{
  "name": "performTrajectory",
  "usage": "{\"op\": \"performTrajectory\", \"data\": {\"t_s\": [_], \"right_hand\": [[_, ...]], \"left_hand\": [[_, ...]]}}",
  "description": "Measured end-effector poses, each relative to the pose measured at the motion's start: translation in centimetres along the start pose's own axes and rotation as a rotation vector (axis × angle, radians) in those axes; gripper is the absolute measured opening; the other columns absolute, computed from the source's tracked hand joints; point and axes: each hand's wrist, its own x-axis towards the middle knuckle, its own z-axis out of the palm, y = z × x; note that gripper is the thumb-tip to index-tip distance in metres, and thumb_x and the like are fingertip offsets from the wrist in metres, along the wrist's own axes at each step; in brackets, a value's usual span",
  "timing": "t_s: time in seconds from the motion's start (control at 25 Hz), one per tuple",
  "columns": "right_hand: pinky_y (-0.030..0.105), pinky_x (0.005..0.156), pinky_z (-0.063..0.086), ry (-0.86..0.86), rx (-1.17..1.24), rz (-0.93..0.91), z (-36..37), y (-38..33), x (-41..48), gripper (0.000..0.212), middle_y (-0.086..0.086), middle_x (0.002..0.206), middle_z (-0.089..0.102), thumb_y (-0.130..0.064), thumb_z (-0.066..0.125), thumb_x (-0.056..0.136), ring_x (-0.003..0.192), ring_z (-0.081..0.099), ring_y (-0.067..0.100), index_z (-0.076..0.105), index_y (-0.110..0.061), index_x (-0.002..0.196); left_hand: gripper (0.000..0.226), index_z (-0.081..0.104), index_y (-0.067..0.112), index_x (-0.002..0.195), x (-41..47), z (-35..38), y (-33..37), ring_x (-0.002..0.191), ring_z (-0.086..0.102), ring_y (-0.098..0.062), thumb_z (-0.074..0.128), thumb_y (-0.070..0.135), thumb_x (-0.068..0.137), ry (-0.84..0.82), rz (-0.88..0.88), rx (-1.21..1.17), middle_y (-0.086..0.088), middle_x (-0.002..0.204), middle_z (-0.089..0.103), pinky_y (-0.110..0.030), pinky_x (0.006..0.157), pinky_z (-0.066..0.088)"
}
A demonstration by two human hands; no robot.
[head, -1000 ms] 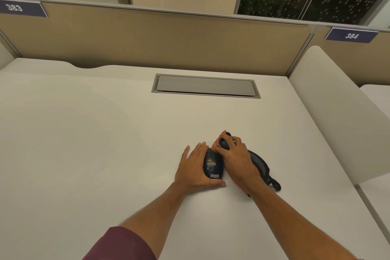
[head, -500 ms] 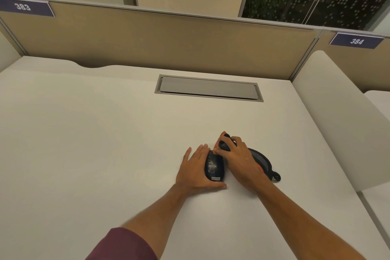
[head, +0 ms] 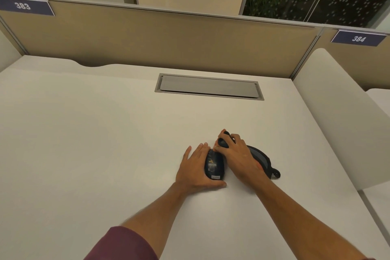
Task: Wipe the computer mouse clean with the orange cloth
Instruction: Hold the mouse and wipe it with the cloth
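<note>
A dark computer mouse (head: 214,165) with a small label at its near end lies on the white desk (head: 105,143). My left hand (head: 195,170) cups its left side, thumb wrapped around the near end. Just right of the mouse, my right hand (head: 237,155) presses on the cloth (head: 261,159). The cloth shows dark grey on top, with slivers of orange at my fingertips and beside my wrist. My fingers are bunched on a dark fold at its far end, touching the mouse's front right. A small loop sticks out at the cloth's near right end.
A grey cable hatch (head: 209,86) is set into the desk behind the hands. A beige partition (head: 168,42) runs along the back with number plates 383 and 384. A white side divider (head: 341,116) rises on the right.
Both hands stay almost where they were, on the mouse and the cloth. The view has shifted slightly.
</note>
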Motion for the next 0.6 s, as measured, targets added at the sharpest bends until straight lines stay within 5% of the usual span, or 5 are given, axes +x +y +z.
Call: {"op": "performTrajectory", "data": {"t_s": [0.16, 0.4, 0.6], "right_hand": [[0.046, 0.096, 0.046, 0.046, -0.123, -0.026, -0.1, 0.7, -0.4, 0.031, 0.008, 0.141, 0.049, -0.012, 0.07, 0.086, 0.123, 0.045, 0.038, 0.068, -0.02, 0.116], [0.043, 0.098, 0.045, 0.159, 0.089, 0.069, 1.1, 1.2, 0.6, 0.023, 0.003, 0.139, 0.045, -0.016, 0.058, 0.094, 0.122, 0.04, 0.03, 0.065, -0.025, 0.114], [0.026, 0.1, 0.036, 0.134, 0.134, -0.014, 1.1, 0.6, 0.3, 0.022, -0.005, 0.138, 0.042, -0.02, 0.05, 0.099, 0.12, 0.034, 0.017, 0.064, -0.028, 0.113]], "left_hand": [[0.126, 0.019, 0.027, 0.151, 0.0, 0.0, 0.0, 0.149, 0.009, -0.004, 0.048, 0.1, 0.053, -0.01, -0.001, 0.005, 0.007, 0.161, 0.023, -0.037, 0.122, -0.007], [0.128, 0.019, 0.026, 0.151, 0.0, 0.0, 0.0, 0.148, 0.009, -0.002, 0.048, 0.1, 0.051, 0.007, 0.002, -0.009, 0.008, 0.16, 0.024, -0.036, 0.121, -0.008], [0.125, 0.02, 0.028, 0.15, 0.0, 0.1, 0.0, 0.148, 0.008, -0.001, 0.049, 0.1, 0.052, 0.007, -0.007, -0.002, 0.009, 0.16, 0.025, -0.035, 0.122, -0.006]]}}
